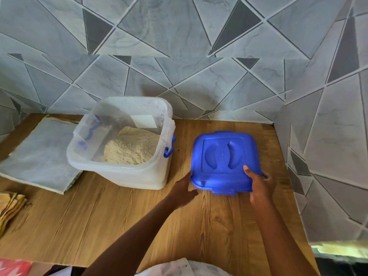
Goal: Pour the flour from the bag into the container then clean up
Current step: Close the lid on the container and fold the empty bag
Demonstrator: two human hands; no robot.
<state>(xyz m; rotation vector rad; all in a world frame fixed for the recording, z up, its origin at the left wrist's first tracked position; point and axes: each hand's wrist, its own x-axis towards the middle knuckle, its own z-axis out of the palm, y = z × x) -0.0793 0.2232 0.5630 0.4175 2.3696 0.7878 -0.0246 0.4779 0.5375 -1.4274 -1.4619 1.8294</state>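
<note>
Nearest to us, both forearms reach forward over the wood-grain desk (99,216) toward the blue square plastic lid (223,164), which lies flat on the desk to the right of the container.

Hand state:
- Our right hand (258,186) grips the lid's near right edge, thumb on top and fingers curled beneath.
- Our left hand (184,189) lies with fingers straight against the lid's near left corner; it touches the rim but does not clasp it.

Location of task items:
- The translucent square plastic container (119,170) with blue side latches stands open at centre left, well apart from the lid.
- The pale coarse flour (131,146) sits heaped in the container's right half.
- The flattened grey-white bag (39,156) lies on the desk just left of the container, seemingly empty.

We judge the pouring complete and closing the container to be the step in hand.

Risks from here:
- A one-sided grip may let the lid tilt or slip during the lift.
- Misaligned lid corners would leave the latches unseated.
- A lid pressed down abruptly could puff flour dust out over the rim.
- A forearm swung leftward could knock the light container.
</note>
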